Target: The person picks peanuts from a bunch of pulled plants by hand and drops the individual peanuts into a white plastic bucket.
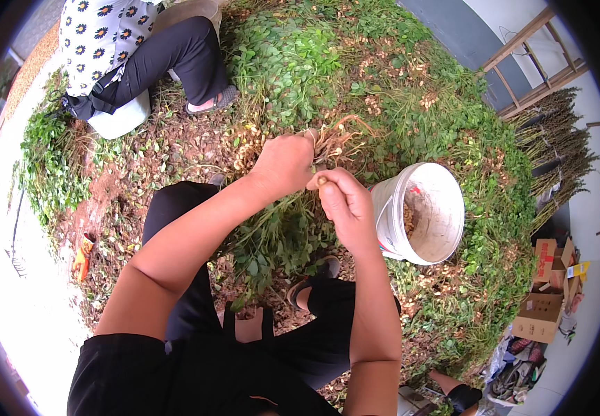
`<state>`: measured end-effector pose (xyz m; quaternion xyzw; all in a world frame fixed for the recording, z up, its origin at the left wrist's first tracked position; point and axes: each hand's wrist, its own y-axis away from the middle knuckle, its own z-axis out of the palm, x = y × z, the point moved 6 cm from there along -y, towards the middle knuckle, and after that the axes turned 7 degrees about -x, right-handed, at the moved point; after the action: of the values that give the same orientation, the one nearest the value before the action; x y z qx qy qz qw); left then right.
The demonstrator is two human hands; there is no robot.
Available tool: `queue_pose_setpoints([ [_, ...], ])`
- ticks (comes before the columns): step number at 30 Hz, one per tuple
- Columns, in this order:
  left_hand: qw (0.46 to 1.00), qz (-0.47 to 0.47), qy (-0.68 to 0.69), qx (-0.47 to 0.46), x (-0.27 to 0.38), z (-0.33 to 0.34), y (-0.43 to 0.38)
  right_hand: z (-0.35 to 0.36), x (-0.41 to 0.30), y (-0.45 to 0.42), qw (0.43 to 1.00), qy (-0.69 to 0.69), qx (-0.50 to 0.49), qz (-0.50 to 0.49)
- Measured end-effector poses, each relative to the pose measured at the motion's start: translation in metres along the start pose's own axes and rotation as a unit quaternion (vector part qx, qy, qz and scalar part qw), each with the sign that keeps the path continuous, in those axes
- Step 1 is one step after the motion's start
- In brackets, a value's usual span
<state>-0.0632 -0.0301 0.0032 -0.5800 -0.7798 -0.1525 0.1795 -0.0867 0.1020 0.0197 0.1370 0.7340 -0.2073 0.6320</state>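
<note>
My left hand (285,162) is closed around the stems of a bunch of peanut plants (274,234). Their pale roots (339,143) stick out beyond the fist, and the leafy tops hang down between my knees. Close beside it, my right hand (349,210) has its fingers curled, with a small rounded brown object (322,180) showing between thumb and forefinger. Whether that is a peanut pod or the end of a handle cannot be made out. Right of this hand, a white plastic bucket (380,218) leans towards me with peanuts (408,221) inside.
Peanut plants (289,67) and loose leaves cover the ground. A person in dark trousers (175,57) sits at upper left; another person's arm (448,382) shows at lower right. An orange glove (82,257) lies left. Cardboard boxes (539,312) and a wooden ladder (523,39) stand along the wall.
</note>
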Motion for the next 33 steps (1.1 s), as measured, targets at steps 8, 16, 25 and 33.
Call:
queue_pose_setpoints([
  [8, 0.997, 0.012, 0.069, -0.036, 0.005, -0.002, 0.004, 0.004, -0.013, 0.009, 0.988, 0.136, -0.05, -0.059],
  [16, 0.995, -0.032, 0.071, -0.067, -0.002, 0.012, -0.002, 0.029, -0.035, 0.017, 0.974, 0.181, -0.095, -0.096],
  [25, 0.986, -0.096, 0.11, -0.08, -0.019, -0.003, -0.01, -0.165, -0.012, 0.072, 0.863, 0.43, 0.205, 0.169],
  [33, 0.953, -0.035, 0.279, -0.111, 0.0, 0.019, -0.025, -0.066, 0.047, 0.034, 0.967, 0.206, 0.025, 0.149],
])
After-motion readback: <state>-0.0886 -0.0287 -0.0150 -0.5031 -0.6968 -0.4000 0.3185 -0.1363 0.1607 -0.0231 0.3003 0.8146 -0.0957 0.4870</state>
